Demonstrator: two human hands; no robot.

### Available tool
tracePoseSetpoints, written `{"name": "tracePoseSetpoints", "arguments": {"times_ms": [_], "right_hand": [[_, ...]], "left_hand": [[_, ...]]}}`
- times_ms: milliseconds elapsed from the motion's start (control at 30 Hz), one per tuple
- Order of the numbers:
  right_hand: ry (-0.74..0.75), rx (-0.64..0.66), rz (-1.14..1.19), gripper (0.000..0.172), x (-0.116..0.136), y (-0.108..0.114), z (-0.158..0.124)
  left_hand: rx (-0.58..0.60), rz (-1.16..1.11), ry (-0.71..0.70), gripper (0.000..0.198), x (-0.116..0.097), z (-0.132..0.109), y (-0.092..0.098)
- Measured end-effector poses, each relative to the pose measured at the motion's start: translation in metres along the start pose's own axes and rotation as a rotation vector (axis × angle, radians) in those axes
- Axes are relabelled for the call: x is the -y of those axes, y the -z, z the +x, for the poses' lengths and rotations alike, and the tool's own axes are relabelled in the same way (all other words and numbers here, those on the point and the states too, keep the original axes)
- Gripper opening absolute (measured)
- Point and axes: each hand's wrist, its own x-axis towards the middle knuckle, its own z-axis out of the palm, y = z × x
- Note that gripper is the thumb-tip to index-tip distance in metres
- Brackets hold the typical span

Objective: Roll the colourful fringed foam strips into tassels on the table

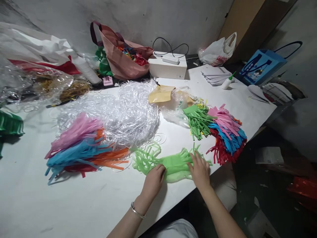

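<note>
Light green fringed tissue paper (176,164) lies on the white-covered table in front of me, its cut strips fanning out at both ends. My left hand (154,178) is closed on its near left edge, fingers curled and pressed together. Over the right part rests my right hand (200,170), fingers stretched out and touching the paper. To the left is a pile of pink, blue, orange and red tissue fringes (81,145). Beyond my right hand lie dark green fringes (198,120) and a pink, blue and red fringe bundle (229,132).
A heap of shiny white string (119,112) spreads behind the left pile. Farther back stand a pink bag (121,56), a white box (168,67), a glue bottle (227,82) and a blue bag (264,66). The table edge runs diagonally on my right.
</note>
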Motion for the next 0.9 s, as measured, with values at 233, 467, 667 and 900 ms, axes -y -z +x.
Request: {"name": "tracePoseSetpoints", "arguments": {"times_ms": [233, 467, 667, 900], "right_hand": [[0.205, -0.3, 0.22, 0.043, -0.005, 0.008, -0.004], [0.303, 0.182, 0.393, 0.012, 0.042, -0.007, 0.013], [0.157, 0.256, 0.301, 0.017, 0.045, -0.011, 0.036], [0.043, 0.334, 0.138, 0.017, 0.055, -0.009, 0.047]], "left_hand": [[0.0, -0.017, 0.017, 0.027, 0.0, -0.001, 0.001], [0.07, 0.087, 0.144, 0.029, -0.003, 0.008, 0.01], [0.078, 0.212, 0.281, 0.025, -0.001, 0.034, 0.013], [0.041, 0.317, 0.277, 0.023, -0.006, 0.04, 0.013]]}}
